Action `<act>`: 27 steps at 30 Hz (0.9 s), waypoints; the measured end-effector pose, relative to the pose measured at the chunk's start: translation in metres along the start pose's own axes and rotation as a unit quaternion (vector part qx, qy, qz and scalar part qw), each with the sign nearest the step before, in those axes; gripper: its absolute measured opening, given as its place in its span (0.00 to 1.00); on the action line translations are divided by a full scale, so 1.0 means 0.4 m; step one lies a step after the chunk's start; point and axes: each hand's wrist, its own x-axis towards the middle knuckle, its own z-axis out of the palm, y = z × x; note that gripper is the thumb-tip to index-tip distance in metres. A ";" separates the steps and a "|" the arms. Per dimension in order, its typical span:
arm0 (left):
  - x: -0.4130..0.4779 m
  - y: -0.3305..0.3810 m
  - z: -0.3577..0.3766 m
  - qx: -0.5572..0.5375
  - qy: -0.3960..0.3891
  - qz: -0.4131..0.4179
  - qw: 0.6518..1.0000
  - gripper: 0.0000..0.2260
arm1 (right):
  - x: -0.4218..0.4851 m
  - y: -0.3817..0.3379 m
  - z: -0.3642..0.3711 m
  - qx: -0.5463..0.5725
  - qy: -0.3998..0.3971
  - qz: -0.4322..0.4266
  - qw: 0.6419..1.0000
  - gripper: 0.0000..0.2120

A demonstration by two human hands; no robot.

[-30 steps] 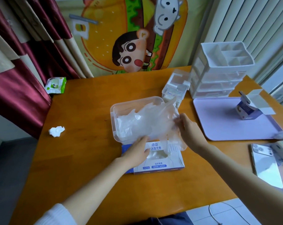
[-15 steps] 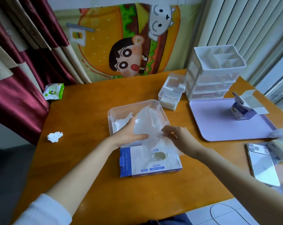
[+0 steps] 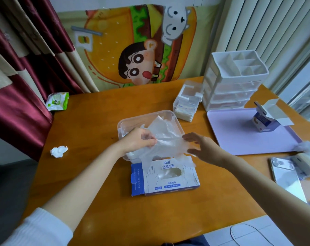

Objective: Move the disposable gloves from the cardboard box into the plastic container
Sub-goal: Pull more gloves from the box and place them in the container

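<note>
Left grip [image 3: 140, 141] is pinching gloves [image 3: 165, 137] over the plastic container [image 3: 147, 114] mid-frame, right grip [image 3: 203, 148] is hanging open (cardboard box [image 3: 170, 185] isn't emptied).

L hand [image 3: 139, 141] has fingers curled, thumb and fingertips pinching a bunch of clear gloves [image 3: 166, 137] just to its right. L forearm is bare, runs up from lower left, w/ white sleeve [image 3: 37, 228] pushed back near the elbow. R hand [image 3: 204, 148] is opposite, palm toward L hand, fingers straight and spread, thumb below. Its tips are at the gloves' edge, contact unclear. R forearm is bare, comes in from lower right.
</note>
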 end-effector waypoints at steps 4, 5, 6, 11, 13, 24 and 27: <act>0.003 0.024 -0.019 0.016 -0.065 0.000 0.998 0.10 | 0.018 -0.049 0.015 0.000 -0.040 -0.028 0.999 0.34; 0.004 0.027 -0.025 0.026 -0.071 -0.001 0.997 0.10 | 0.029 -0.054 0.020 0.003 -0.033 -0.028 0.999 0.31; 0.004 0.030 -0.033 0.032 -0.073 -0.004 0.997 0.10 | 0.040 -0.059 0.022 0.007 -0.024 -0.031 0.999 0.26; 0.011 0.033 -0.079 0.033 -0.058 -0.024 0.997 0.04 | 0.109 -0.076 0.015 0.002 -0.042 -0.051 0.998 0.19; 0.017 0.031 -0.098 0.038 -0.060 -0.030 0.997 0.04 | 0.132 -0.086 0.014 0.042 -0.092 -0.068 0.993 0.13; 0.100 0.055 -0.181 0.085 0.239 0.057 0.966 0.10 | 0.234 -0.167 -0.100 0.028 0.244 -0.106 0.964 0.06; 0.104 0.071 -0.189 0.060 0.358 0.116 0.924 0.12 | 0.235 -0.191 -0.116 0.006 0.345 -0.165 0.924 0.11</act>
